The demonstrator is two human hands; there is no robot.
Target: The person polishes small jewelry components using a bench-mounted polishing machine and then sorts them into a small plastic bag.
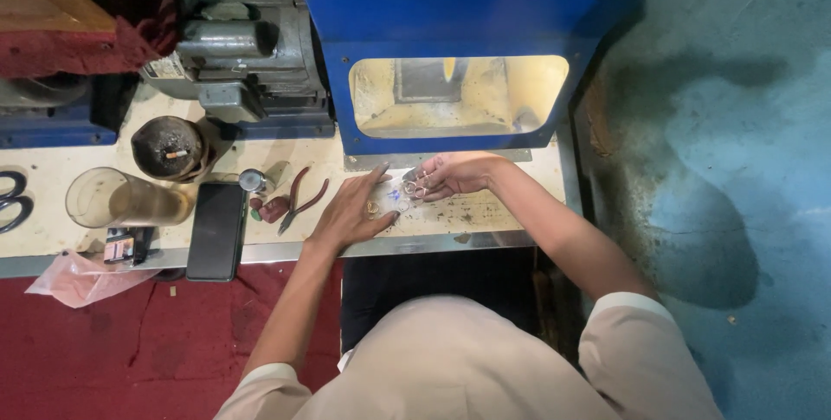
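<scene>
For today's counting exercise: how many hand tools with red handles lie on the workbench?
1. The red-handled pliers lie left of the left hand, beside the black phone. Others may be hidden.

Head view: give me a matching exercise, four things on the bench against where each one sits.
Things:
1 pliers
2 phone
3 pink bag
4 blue machine

Places:
A at the bench's front left edge
B behind both hands
C flat, left of the pliers
D just left of the left hand

Pairs: 1-D, 2-C, 3-A, 4-B
</scene>
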